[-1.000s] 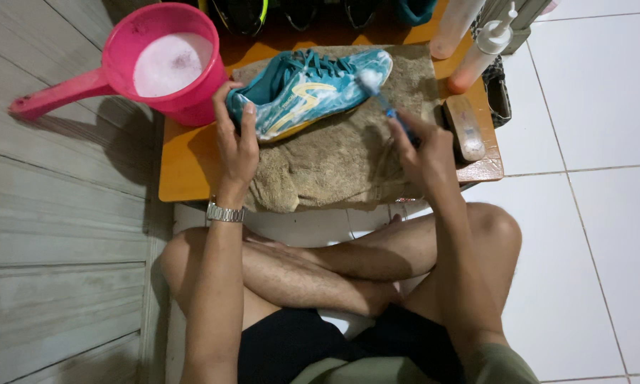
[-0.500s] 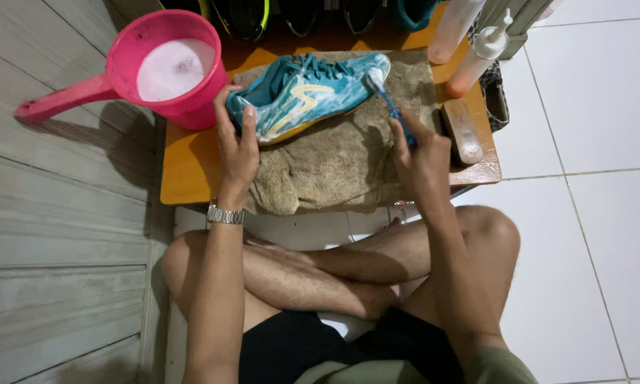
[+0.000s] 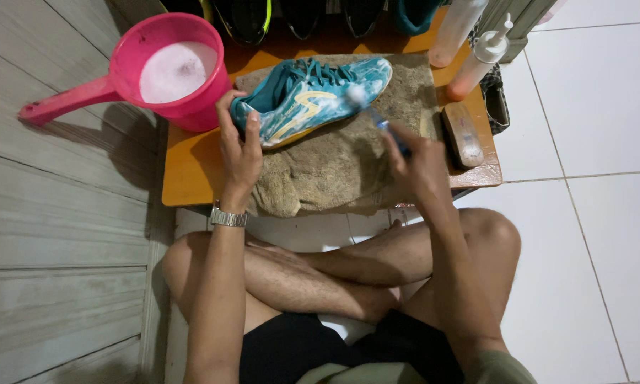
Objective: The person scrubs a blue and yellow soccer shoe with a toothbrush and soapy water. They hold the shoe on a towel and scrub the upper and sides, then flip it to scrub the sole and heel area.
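Head view: left hand [image 3: 240, 153] clamped on the heel end of a soapy teal shoe [image 3: 311, 99], lying on its side on a tan towel [image 3: 341, 167] spread over the orange tabletop [image 3: 185, 178]; right hand [image 3: 419, 167] closed around a small blue-handled brush [image 3: 373, 114], foamy head touching the shoe near the toe. Beside the shoe, a pink dipper [image 3: 156, 71] of suds at left, two bottles [image 3: 469, 50] and a wooden scrub brush [image 3: 463, 134] at right.
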